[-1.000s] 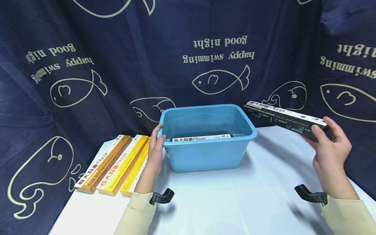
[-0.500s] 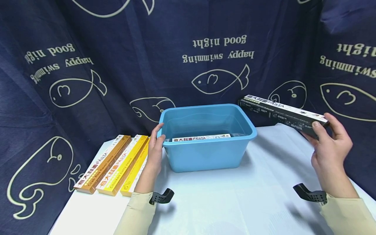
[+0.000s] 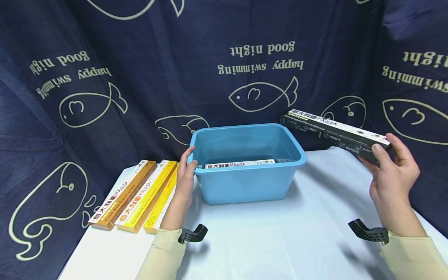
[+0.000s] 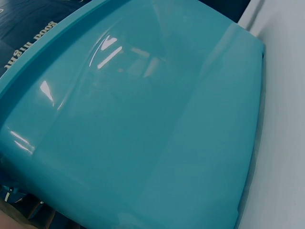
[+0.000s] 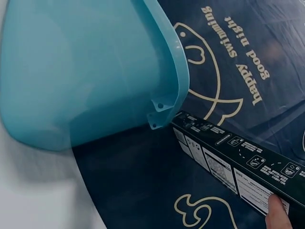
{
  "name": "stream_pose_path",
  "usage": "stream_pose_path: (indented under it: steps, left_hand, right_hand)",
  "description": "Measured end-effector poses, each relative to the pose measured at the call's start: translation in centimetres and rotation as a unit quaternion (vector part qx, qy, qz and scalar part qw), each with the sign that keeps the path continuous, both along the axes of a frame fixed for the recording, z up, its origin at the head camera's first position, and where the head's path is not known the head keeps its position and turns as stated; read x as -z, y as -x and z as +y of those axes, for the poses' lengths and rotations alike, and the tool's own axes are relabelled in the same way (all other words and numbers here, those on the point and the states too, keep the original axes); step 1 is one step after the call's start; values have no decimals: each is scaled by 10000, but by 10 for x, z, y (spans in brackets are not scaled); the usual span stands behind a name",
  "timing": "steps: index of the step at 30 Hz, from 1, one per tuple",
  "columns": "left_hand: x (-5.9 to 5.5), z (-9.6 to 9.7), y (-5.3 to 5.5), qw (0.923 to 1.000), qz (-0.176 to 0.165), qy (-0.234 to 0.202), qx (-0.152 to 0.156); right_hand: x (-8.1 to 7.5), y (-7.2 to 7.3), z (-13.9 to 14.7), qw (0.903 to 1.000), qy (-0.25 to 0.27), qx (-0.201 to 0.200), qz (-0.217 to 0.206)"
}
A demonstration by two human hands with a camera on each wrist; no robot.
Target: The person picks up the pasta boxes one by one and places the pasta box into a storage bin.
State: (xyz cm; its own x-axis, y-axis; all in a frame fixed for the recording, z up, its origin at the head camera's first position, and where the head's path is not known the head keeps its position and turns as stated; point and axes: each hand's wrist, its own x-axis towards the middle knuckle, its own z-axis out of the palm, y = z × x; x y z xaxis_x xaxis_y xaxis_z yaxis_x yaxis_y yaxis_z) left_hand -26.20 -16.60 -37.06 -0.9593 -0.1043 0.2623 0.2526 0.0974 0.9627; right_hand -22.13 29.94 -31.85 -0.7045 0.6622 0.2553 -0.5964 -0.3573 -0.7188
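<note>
At the front left corner of a blue plastic bin (image 3: 245,184), my left hand (image 3: 184,177) grips the rim between thumb and fingers. Inside the bin, a pasta box (image 3: 241,164) shows its white printed top above the front rim; its lower part is hidden. My right hand (image 3: 395,171) pinches the right end of a black pasta box (image 3: 332,134) with a white top. This box is raised and slanted, its far end close to the bin's back right corner. In the right wrist view, a fingertip (image 5: 277,212) presses on the side of the black box.
Left of the bin, a brown pasta box (image 3: 122,196), a yellow pasta box (image 3: 147,198) and another yellow box (image 3: 162,202) lie side by side on the white table (image 3: 252,241). The left forearm partly covers the nearest one. A dark blue curtain (image 3: 196,46) hangs behind.
The far end of the black pasta box has risen and shifted a little left towards the bin, with the right hand still holding it. The left hand and the bin have stayed put.
</note>
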Motion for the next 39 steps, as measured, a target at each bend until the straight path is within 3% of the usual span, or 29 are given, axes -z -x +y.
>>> stream_pose_path:
  steps: [7,11,18,26,32,39]
  left_hand:
    - [0,0,0,10000,-14,-1,-2]
    - [0,0,0,10000,-25,-14,9]
    - [0,0,0,10000,-38,-12,11]
    - [0,1,-1,10000,-54,-3,5]
    - [0,0,0,10000,-62,28,-19]
    - [-1,0,0,10000,-83,25,-3]
  right_hand:
    - [-1,-2,-2,9980,416,-444,174]
    - [0,-2,-4,9980,342,-508,124]
    - [1,-2,-9,9980,-44,-625,95]
    - [4,-2,-14,9936,-422,-995,336]
    - [4,-1,-19,9854,-1025,-1320,319]
    - [4,2,-27,9770,-1379,-1608,227]
